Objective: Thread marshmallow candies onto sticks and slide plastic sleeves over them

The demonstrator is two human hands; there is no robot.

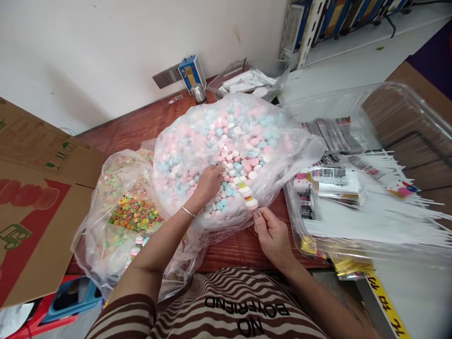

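A large clear plastic bag point(300, 146) lies open on the table, full of small pink, white and blue marshmallows point(240, 165). My left hand point(211, 181), with a bracelet at the wrist, is among the marshmallows, its fingers pinched together; what is between the fingertips I cannot make out. At the bag's near edge my right hand point(271, 231) is closed on the lower end of a candy skewer point(246, 194), which tilts over the bag. White and pink marshmallows alternate on it with yellow and green rings. The stick itself is mostly hidden by my fingers.
Left stands a bag of coloured cereal rings point(136, 213), with another candy skewer point(137, 247) near my forearm. A cardboard box point(38, 197) is farther left. On the right, a clear bin point(294, 226) holds white sticks point(384, 212) and printed packets. Another clear tub point(247, 82) sits behind.
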